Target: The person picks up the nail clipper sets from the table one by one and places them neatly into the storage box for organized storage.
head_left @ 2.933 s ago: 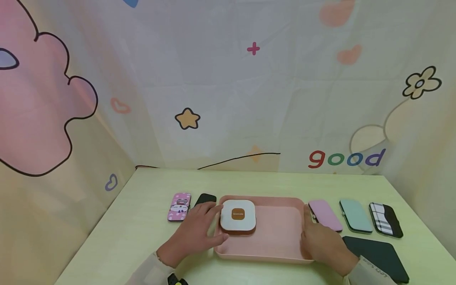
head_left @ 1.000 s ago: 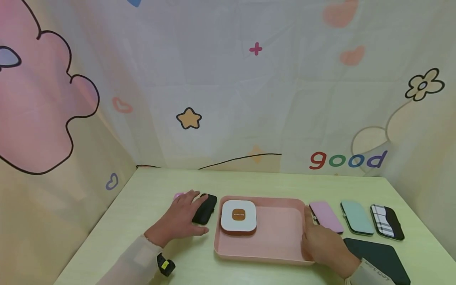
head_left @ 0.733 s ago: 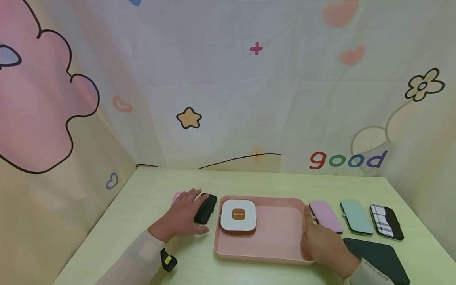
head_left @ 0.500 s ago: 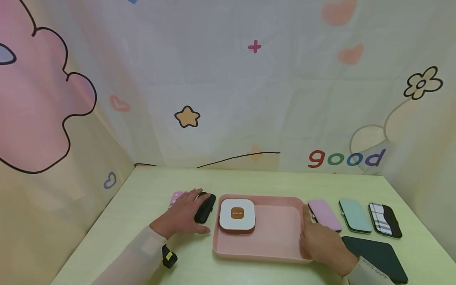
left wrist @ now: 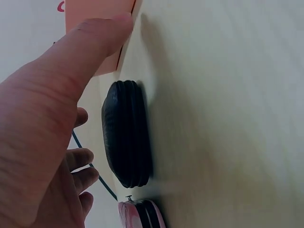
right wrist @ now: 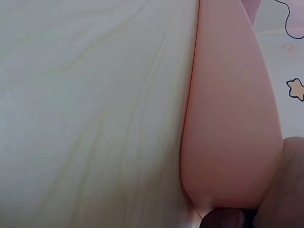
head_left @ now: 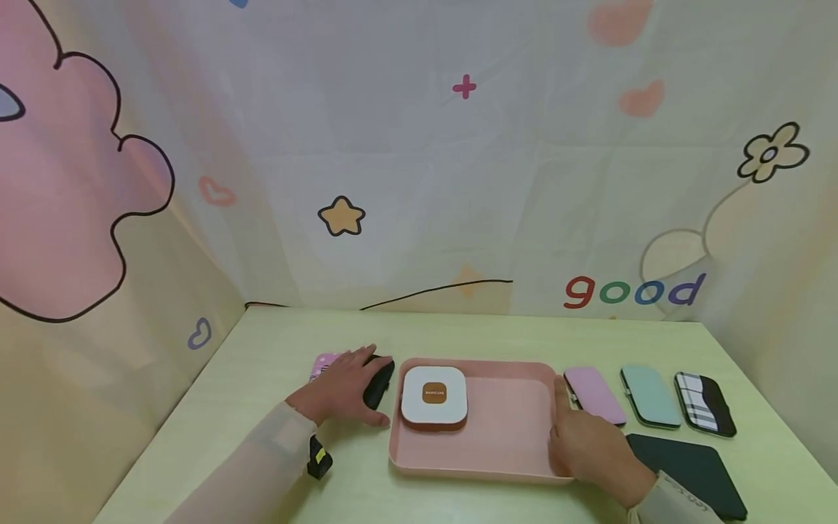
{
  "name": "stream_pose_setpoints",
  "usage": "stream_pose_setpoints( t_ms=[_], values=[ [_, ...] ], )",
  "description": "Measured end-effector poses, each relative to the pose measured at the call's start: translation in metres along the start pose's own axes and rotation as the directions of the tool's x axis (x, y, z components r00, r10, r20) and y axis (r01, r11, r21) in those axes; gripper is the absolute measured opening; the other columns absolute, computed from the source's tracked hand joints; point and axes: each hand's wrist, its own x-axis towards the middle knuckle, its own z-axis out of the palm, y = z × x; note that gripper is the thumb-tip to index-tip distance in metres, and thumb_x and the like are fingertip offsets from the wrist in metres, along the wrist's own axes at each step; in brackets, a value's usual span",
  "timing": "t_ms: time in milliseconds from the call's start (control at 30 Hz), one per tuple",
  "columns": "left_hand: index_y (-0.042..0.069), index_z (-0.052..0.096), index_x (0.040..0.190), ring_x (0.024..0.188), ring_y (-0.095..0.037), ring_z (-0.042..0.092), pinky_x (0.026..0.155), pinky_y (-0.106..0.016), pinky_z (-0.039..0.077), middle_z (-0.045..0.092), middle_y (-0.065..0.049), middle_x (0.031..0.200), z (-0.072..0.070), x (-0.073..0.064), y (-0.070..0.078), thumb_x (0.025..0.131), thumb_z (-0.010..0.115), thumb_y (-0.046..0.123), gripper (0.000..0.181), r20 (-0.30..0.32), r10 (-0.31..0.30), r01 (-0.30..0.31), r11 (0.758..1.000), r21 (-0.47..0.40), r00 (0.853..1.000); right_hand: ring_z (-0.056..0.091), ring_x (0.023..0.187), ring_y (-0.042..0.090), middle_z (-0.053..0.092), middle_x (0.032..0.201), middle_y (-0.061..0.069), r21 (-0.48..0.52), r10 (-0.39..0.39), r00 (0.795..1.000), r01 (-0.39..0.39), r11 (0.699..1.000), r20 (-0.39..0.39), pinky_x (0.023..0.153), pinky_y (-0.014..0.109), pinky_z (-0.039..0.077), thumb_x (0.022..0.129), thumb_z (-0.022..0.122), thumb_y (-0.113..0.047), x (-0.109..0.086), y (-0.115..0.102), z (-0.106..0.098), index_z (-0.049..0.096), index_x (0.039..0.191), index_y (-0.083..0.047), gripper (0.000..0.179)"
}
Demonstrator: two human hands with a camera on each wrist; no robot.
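My left hand (head_left: 345,386) hovers with spread fingers over a black zipped case (head_left: 377,387) left of the tray. In the left wrist view the thumb (left wrist: 90,45) lies apart from the black case (left wrist: 126,135), while the other fingers hang on its far side. A pink patterned case (head_left: 322,364) beside it is partly hidden by that hand. The right hand (head_left: 589,451) grips the right end of a pink tray (head_left: 511,429), its index finger along the rim. Inside the tray's left part sits a white-topped manicure box (head_left: 435,407) with a brown label.
To the tray's right lie a lilac case (head_left: 596,395), a mint case (head_left: 651,397) and a plaid-and-black case (head_left: 707,404). A dark flat pad (head_left: 694,469) is partly behind the right forearm. A printed cloth (head_left: 419,153) hangs behind the table (head_left: 275,451).
My left hand has left the white box and gone left to the black case, then shifted slightly forward and right over it. The right hand has stayed on the tray.
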Motion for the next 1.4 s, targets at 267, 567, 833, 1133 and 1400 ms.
stream_pose_setpoints(
  t_ms=[267,567,833,1133,1400],
  values=[
    [0.021,0.039,0.154,0.148,-0.038,0.029,0.120,-0.054,0.026,0.028,-0.018,0.162,-0.0032,0.0040,-0.0009,0.070,0.077,0.068,0.104,0.031,-0.012,0.012,1.000,-0.019,0.999,0.035,0.042,0.013,0.047,0.054,-0.001,-0.001,0.005,1.000,-0.005,1.000,0.005,0.043,0.029,0.018,0.100,0.041,-0.019,-0.0006,-0.0023,0.0002,-0.004,0.157,0.005,0.077],
    [0.023,0.038,0.155,0.146,-0.041,0.034,0.115,-0.057,0.033,0.029,-0.018,0.162,0.0034,0.0062,-0.0058,0.071,0.076,0.068,0.103,0.042,-0.011,0.014,0.999,-0.050,0.999,0.036,0.042,0.014,0.048,0.055,0.000,0.009,0.020,1.000,-0.020,1.000,0.022,0.043,0.029,0.019,0.100,0.042,-0.020,0.0005,-0.0012,0.0008,-0.006,0.157,0.004,0.079],
    [0.023,0.037,0.155,0.145,-0.039,0.035,0.113,-0.056,0.036,0.031,-0.016,0.161,0.0028,0.0083,-0.0052,0.072,0.076,0.065,0.101,0.066,-0.021,0.024,0.999,-0.048,0.998,0.039,0.043,0.014,0.049,0.055,-0.001,0.008,0.028,0.999,-0.028,1.000,0.024,0.043,0.029,0.020,0.100,0.041,-0.020,0.0007,0.0005,0.0026,-0.007,0.158,0.004,0.078],
    [0.024,0.037,0.156,0.146,-0.037,0.034,0.113,-0.056,0.036,0.031,-0.016,0.161,0.0015,0.0081,-0.0045,0.074,0.075,0.060,0.097,0.082,-0.031,0.035,0.998,-0.047,0.996,0.037,0.042,0.014,0.049,0.055,0.000,0.015,0.034,0.999,-0.034,0.999,0.022,0.043,0.029,0.019,0.100,0.041,-0.021,0.0020,0.0013,0.0040,-0.006,0.158,0.003,0.078],
    [0.020,0.041,0.154,0.141,-0.040,0.039,0.110,-0.056,0.040,0.035,-0.020,0.157,-0.0043,0.0084,-0.0053,0.080,0.074,0.051,0.086,0.073,0.002,0.004,0.997,-0.076,0.997,0.038,0.042,0.014,0.049,0.055,0.000,0.015,0.030,0.999,-0.030,0.999,0.021,0.043,0.029,0.020,0.101,0.042,-0.021,0.0027,0.0025,0.0038,-0.007,0.158,0.003,0.078]
  ],
)
